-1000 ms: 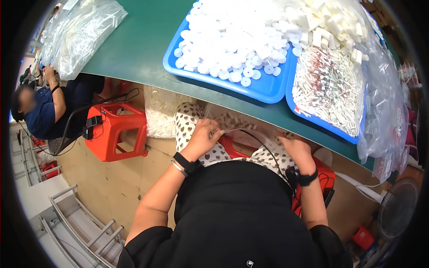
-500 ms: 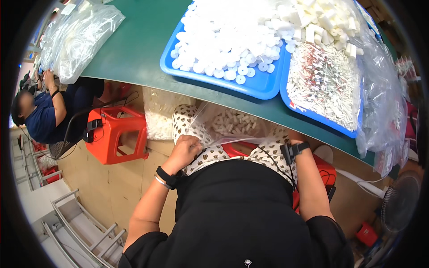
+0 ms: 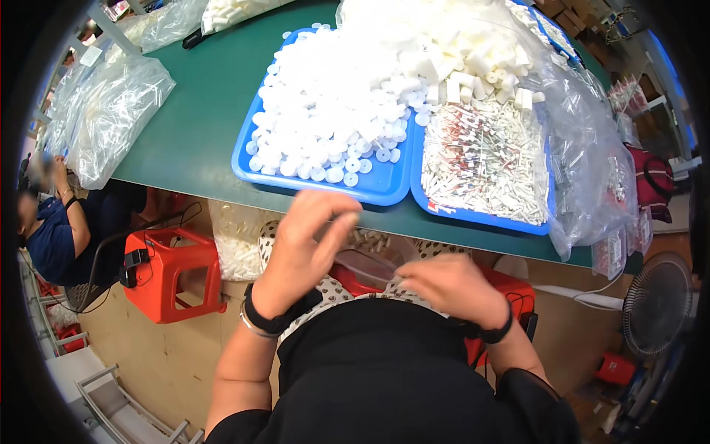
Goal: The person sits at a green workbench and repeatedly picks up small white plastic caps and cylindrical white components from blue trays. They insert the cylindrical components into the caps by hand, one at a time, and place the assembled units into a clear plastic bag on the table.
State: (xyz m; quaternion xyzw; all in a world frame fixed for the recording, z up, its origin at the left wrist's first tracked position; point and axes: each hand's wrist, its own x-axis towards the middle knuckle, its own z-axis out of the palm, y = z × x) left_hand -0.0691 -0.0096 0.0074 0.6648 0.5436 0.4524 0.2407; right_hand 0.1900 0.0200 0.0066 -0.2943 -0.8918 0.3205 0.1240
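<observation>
Although the hands hide part of it, a clear plastic bag [image 3: 362,265] is at the person's lap, just below the near edge of the table. Short white pieces [image 3: 370,241] show by it, and they seem to be inside, but the view is poor there. The left hand [image 3: 299,233] hangs above the lap, with a small gap between thumb and finger and nothing seen in it. The right hand [image 3: 458,288] is beside the bag with its fingers curled in; it is blurry, so I can't tell if it has hold of the bag.

A lot looks left to use, since two blue trays are piled full: the left tray [image 3: 377,194] has round white discs [image 3: 318,140], and the right tray [image 3: 488,223] has thin little sticks [image 3: 481,166]. How much is done, I can't tell.

So I count one bag at the lap, two hands and two near trays. The discs, sticks and chunky white blocks [image 3: 473,85] are too many to count. Farther out, one big clear bag [image 3: 592,170] is on the right, one red stool [image 3: 159,288] and one other person [image 3: 55,233] are on the left, and one fan [image 3: 657,305] is at the far right.
</observation>
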